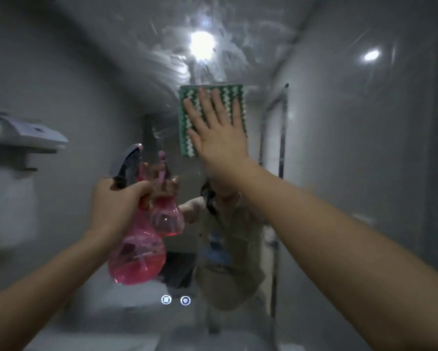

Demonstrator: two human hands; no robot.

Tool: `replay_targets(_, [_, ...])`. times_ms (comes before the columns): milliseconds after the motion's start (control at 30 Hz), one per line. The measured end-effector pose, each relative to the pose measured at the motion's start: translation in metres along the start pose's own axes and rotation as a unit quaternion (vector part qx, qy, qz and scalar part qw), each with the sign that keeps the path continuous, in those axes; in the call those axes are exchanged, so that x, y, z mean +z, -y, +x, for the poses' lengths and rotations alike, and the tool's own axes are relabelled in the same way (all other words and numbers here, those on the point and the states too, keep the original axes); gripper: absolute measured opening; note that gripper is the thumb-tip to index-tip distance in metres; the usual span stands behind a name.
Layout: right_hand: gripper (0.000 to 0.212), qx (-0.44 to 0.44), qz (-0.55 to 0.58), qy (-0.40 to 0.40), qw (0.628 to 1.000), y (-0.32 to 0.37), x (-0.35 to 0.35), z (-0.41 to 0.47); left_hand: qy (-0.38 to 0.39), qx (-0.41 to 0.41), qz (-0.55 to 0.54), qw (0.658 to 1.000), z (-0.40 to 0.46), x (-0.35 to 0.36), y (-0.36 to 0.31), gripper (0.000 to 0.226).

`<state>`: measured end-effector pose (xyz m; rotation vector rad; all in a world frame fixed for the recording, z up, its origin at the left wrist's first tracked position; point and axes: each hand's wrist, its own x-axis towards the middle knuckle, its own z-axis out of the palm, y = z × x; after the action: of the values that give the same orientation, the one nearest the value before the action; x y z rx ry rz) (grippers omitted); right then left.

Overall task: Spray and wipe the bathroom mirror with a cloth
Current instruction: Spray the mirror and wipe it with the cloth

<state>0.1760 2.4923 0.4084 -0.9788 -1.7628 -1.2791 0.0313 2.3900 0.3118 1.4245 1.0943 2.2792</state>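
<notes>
Your right hand [219, 138] is flat on the green-and-white cloth [211, 120], so that patch of mirror [136, 72] is taken. Open glass runs above it through the smeared streaks and off to the left. Lower left is crowded: the pink spray bottle [136, 252] in your left hand [116, 201] sits just in front of the glass. A wall-mounted dispenser [25, 134] juts out at far left.

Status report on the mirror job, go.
Right hand flat, pressing green-white cloth on mirror. Left hand grips pink spray bottle. Wet streaks above cloth. Nothing in the way.
</notes>
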Motion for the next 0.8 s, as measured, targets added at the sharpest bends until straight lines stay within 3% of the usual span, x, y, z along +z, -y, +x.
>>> replay_targets(100, [0.053, -0.048, -0.01, -0.002, 0.999, 0.051, 0.016, 0.001, -0.015, -0.001, 0.025, 1.0, -0.001, -0.031, 0.013, 0.018])
replay_targets(167, [0.052, -0.059, 0.0, -0.042, 0.997, 0.072, 0.021, -0.006, -0.033, -0.012, 0.034, 0.999, -0.006, -0.045, 0.024, 0.028])
replay_targets(233, [0.05, -0.079, -0.001, -0.024, 0.997, 0.073, 0.021, -0.008, -0.043, -0.028, 0.047, 0.998, -0.012, -0.053, 0.032, 0.03])
replay_targets(300, [0.05, -0.108, -0.022, 0.001, 0.994, 0.057, 0.018, -0.008, -0.034, -0.027, 0.07, 0.997, -0.017, -0.053, 0.033, 0.017])
replay_targets(433, [0.052, -0.141, -0.035, 0.042, 0.989, -0.008, 0.001, -0.01, -0.02, 0.003, 0.062, 0.998, -0.022, -0.018, 0.015, 0.014])
replay_targets(533, [0.052, -0.071, -0.006, 0.028, 0.997, -0.078, -0.013, -0.031, 0.001, 0.023, 0.044, 0.999, -0.034, 0.031, -0.003, 0.012])
replay_targets(667, [0.053, -0.005, -0.012, 0.026, 1.0, -0.174, -0.02, -0.084, 0.026, 0.033, 0.007, 0.999, -0.069, 0.112, -0.013, 0.027])
replay_targets(800, [0.054, 0.044, -0.018, 0.02, 0.999, -0.253, -0.018, -0.151, 0.068, 0.004, -0.003, 0.998, -0.11, 0.176, 0.001, 0.031])
